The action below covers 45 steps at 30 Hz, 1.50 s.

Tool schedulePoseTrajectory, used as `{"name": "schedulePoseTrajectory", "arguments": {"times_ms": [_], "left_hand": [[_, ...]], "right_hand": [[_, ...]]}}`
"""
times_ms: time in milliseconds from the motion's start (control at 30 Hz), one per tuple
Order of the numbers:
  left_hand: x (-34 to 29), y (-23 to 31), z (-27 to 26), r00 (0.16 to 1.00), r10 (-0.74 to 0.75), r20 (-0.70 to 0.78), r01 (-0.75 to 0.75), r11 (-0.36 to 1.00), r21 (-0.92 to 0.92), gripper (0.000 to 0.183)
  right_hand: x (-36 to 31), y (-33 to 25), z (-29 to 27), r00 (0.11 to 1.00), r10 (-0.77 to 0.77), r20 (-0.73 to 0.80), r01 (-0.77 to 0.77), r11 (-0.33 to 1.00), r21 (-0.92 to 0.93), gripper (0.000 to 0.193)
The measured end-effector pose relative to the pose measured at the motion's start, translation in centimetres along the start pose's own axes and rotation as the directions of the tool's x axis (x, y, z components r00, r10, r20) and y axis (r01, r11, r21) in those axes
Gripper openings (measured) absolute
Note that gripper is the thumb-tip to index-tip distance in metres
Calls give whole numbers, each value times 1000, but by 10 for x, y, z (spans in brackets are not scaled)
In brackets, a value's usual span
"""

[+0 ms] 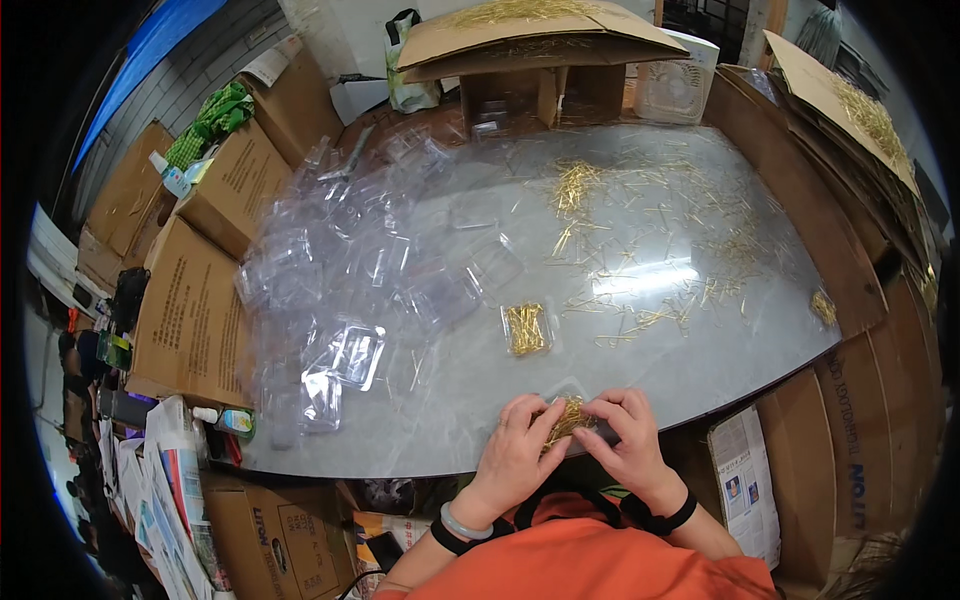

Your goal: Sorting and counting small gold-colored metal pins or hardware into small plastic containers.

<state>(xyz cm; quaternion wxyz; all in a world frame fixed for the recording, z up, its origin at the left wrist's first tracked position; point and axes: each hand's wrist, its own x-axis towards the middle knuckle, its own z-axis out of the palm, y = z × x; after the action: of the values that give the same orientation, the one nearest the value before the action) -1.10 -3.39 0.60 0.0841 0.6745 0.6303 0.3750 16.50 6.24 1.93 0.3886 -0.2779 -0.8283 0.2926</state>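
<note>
Left of frame: heap of clear plastic boxes [350, 255]; might slide if nudged. Lower centre: left hand [513, 455] grasps one side of a bundle of gold pins [568, 418] near the edge of the grey table [425, 435]; right hand [632, 445] grasps the other. Uneven squeeze could fan pins off the edge. Can't tell if they're in a box. Upper right: loose pins [575, 188] strewn, could snag together if scooped.

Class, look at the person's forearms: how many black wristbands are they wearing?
2 in view. One black wristband sits below the left hand, beside a pale bangle; another is below the right hand.
</note>
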Motion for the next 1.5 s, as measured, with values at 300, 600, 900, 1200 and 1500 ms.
{"name": "schedulePoseTrajectory", "arguments": {"times_ms": [300,600,900,1200,1500], "left_hand": [[-8,-9,1,996,-76,-53,66,981,-180,74],[-9,-8,1,992,-84,-91,64,977,-201,73],[-8,-8,-8,995,-45,-89,23,973,-230,83],[-10,-14,-3,995,-54,-83,34,974,-223,88],[-17,-21,8,989,-89,-117,53,959,-277,94]], "right_hand": [[1,-7,10,994,66,-91,-71,996,-52,25],[10,-31,16,981,-161,110,175,976,-132,23],[3,-22,7,996,-25,81,17,995,97,13],[19,2,-5,994,-97,51,106,966,-236,23],[23,-29,32,997,-63,52,71,982,-173,64]]}}
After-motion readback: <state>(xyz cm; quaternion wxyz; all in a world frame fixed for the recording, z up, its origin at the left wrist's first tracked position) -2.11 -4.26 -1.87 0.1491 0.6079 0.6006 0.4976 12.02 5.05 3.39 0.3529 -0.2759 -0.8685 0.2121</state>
